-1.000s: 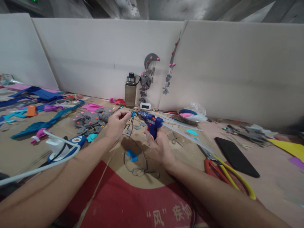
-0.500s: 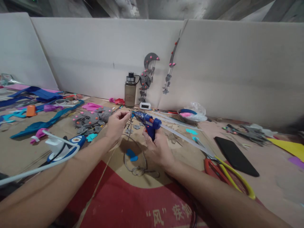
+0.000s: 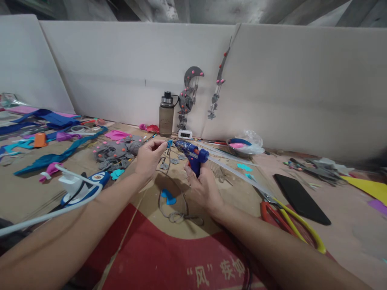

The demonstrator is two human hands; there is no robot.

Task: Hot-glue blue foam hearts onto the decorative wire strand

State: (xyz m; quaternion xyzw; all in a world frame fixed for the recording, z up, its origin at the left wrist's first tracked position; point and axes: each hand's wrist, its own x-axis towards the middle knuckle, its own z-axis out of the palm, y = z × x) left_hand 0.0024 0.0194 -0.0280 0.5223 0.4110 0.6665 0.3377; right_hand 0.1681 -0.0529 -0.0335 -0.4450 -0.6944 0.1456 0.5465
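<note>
My right hand is wrapped round the grip of a blue glue gun, nozzle pointing left. My left hand pinches a small blue piece fixed to a thin grey cord, right at the nozzle tip. The cord hangs down and coils on the cardboard near a blue felt heart. A long clear glue stick sticks out behind the gun.
A brown bottle and grey felt hangings stand against the white wall. Grey and pink felt pieces lie at left, with a blue and white iron. Red and yellow scissors, a black pad and a bowl lie at right.
The glue gun dipped slightly left toward the pinched piece, then came back a little right and up. My left hand stayed in place, still pinching.
</note>
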